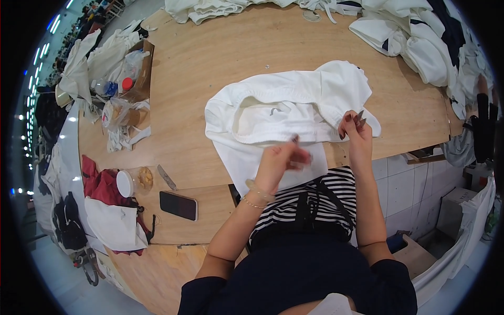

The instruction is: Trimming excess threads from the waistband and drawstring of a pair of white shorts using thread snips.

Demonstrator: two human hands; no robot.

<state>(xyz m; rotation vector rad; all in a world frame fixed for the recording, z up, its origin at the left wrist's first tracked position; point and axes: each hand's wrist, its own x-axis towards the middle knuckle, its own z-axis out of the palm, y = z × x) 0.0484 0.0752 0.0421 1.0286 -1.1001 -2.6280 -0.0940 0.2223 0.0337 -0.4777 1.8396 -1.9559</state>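
Note:
A white garment [294,84] lies bunched on the wooden table in front of me, its gathered, ribbed opening facing me. Part of it hangs over the near edge toward my lap. My left hand [283,161] is over the garment's near side, its fingers smeared by motion, so whether it grips the cloth is unclear. At the garment's right end my right hand [356,135] has its fingers closed. A small pointed metal tool [360,116], perhaps thread snips, sticks up from those fingers; the rest of it is hidden.
To the left on the table [184,89] are a black phone [178,205], a small knife [166,177], a clear jar [134,181], red cloth [100,181] and a cardboard box [142,79] with bottles. White garments [409,44] pile up along the far edge and right. Another person's arm [482,121] is at far right.

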